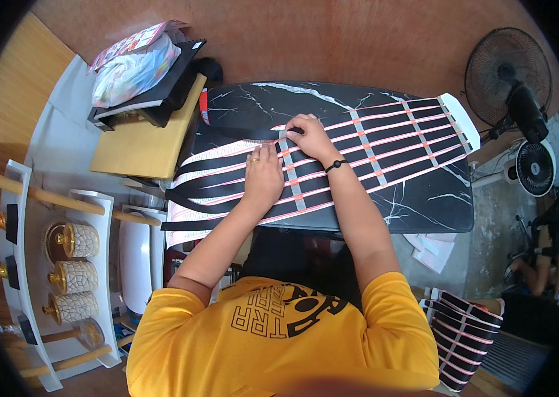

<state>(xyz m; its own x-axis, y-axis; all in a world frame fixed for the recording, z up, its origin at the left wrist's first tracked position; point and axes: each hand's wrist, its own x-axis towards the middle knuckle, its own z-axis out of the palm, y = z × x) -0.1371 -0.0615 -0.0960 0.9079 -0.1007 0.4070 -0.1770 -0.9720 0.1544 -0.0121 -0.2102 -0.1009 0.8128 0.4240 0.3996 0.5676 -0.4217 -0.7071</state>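
Note:
A long panel of black strips parted by thin pink-and-white strips [332,159] lies across a black marble-patterned table [435,202]. Grey cross bands [366,149] run over it, with small orange marks where they meet the light strips. My left hand [264,175], wearing a ring, rests flat on the panel beside the nearest grey band, fingers stretched. At that band's far end my right hand [308,135] is closed, thumb and fingers pinched where a loose black strip [243,133] meets the band. Which of the two it grips is hidden. The strips' left ends hang free.
A white end piece [461,122] closes the panel's right side. Two fans [507,73] stand at the right. A black stand with a plastic bag [137,73] is at the back left, above a shelf with jars [76,276]. Another striped panel [461,337] leans lower right.

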